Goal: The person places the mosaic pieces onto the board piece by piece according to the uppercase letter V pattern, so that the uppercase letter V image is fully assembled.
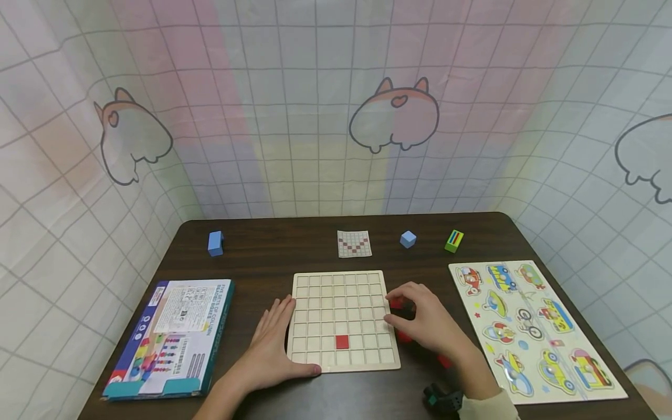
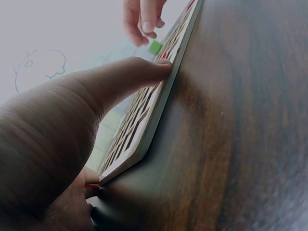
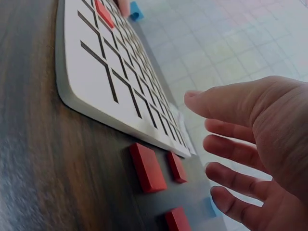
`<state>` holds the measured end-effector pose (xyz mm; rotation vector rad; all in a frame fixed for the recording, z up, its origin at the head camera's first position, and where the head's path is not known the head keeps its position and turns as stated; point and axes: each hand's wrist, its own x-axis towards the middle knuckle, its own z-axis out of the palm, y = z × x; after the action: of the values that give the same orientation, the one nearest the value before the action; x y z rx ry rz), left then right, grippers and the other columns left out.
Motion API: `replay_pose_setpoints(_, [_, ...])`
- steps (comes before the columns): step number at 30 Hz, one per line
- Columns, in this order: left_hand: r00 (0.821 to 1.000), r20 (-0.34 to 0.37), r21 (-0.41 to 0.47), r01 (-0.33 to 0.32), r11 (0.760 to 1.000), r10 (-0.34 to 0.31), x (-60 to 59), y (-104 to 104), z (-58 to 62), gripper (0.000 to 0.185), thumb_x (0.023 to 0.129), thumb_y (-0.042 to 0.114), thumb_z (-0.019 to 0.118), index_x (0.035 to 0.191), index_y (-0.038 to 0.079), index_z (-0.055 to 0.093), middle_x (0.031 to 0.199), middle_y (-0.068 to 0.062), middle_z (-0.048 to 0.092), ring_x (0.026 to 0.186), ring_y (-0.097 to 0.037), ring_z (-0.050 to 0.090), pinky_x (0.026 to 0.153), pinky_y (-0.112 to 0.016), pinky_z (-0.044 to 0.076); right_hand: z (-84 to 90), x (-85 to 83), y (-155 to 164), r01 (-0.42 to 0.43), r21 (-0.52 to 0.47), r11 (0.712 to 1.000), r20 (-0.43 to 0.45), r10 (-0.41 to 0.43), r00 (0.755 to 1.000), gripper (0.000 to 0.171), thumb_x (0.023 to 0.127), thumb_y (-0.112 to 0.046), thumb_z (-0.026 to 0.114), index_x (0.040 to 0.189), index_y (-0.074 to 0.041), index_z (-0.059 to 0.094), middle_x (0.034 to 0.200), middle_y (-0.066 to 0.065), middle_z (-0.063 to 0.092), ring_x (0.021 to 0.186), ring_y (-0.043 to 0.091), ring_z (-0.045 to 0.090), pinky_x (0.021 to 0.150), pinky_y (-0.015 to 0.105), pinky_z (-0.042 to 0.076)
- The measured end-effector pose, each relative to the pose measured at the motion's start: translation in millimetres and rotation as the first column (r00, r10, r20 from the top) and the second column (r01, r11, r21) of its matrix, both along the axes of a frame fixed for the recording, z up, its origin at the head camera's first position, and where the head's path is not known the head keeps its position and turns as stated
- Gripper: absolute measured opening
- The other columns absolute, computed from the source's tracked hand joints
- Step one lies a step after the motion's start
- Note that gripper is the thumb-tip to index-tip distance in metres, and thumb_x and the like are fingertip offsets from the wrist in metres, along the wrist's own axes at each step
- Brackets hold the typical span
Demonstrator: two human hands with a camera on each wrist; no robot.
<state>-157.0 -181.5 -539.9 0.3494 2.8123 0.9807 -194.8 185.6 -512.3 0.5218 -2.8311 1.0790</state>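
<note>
A pale wooden grid board (image 1: 345, 368) lies on the table with one red square tile (image 1: 342, 342) in a cell near its front. My left hand (image 1: 275, 348) is spread around the board's front left corner. Its thumb (image 2: 161, 72) presses on the front rim, and the other fingers lie along the left edge. Over the board's right edge hovers my right hand (image 1: 427, 318), thumb and fingers apart with nothing between them. Loose red tiles (image 3: 147, 168) lie on the table beside that edge, partly hidden under the right hand in the head view.
Behind the board lies a small pattern card (image 1: 354, 244). Blue blocks (image 1: 408, 239) and a green block with stripes (image 1: 454, 241) stand toward the back. A boxed set (image 1: 215, 338) lies left, a picture puzzle board (image 1: 525, 332) right. A black object (image 1: 442, 400) sits near the right forearm.
</note>
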Motion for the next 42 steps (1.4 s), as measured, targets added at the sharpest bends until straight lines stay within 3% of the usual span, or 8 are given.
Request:
replay_pose_setpoints(10, [1.0,-0.006,0.0,-0.007,1.0,0.007,-0.7,-2.1,2.2,0.156,0.064,0.085,0.092,0.179,0.011,0.017,0.188,-0.01,0.017,0.176,-0.041,0.007,0.14,-0.068,0.008,-2.9,-7.8,6.8,0.067,0.059,0.996,-0.031,-0.065,0.997,0.034,0.094,-0.027,0.091,0.125,-0.021,0.079,0.126,-0.005,0.074,0.124,0.023,0.061,0.11,0.056,0.056])
replay_pose_setpoints(19, [1.0,0.001,-0.012,-0.016,1.0,0.016,-2.1,-6.7,2.9,0.156,0.062,0.085,0.093,0.18,0.015,0.018,0.188,-0.008,0.018,0.176,-0.038,0.007,0.141,-0.066,0.01,-9.6,-13.3,8.7,0.084,0.097,0.992,-0.069,-0.078,0.995,0.035,0.094,-0.026,0.091,0.126,-0.018,0.08,0.128,0.001,0.075,0.122,0.028,0.06,0.107,0.058,0.056])
replay_pose_setpoints(37, [1.0,-0.014,-0.026,0.007,1.0,-0.007,-5.2,-6.4,-0.7,0.155,0.063,0.086,0.093,0.179,0.013,0.02,0.188,-0.007,0.019,0.176,-0.036,0.008,0.141,-0.066,0.011,-19.3,-19.6,8.3,0.108,0.163,0.981,-0.057,-0.1,0.993,0.029,0.095,-0.025,0.09,0.123,-0.021,0.082,0.122,-0.002,0.075,0.119,0.026,0.059,0.106,0.057,0.052])
replay_pose_setpoints(42, [1.0,-0.006,-0.022,0.004,1.0,-0.005,0.3,-6.9,-4.7,0.155,0.062,0.086,0.092,0.179,0.012,0.022,0.187,-0.009,0.021,0.176,-0.038,0.01,0.14,-0.068,0.012,-25.6,-14.9,5.6,0.125,0.168,0.978,-0.041,-0.12,0.992,0.024,0.095,-0.025,0.09,0.118,-0.023,0.082,0.117,-0.004,0.074,0.117,0.025,0.058,0.105,0.057,0.05])
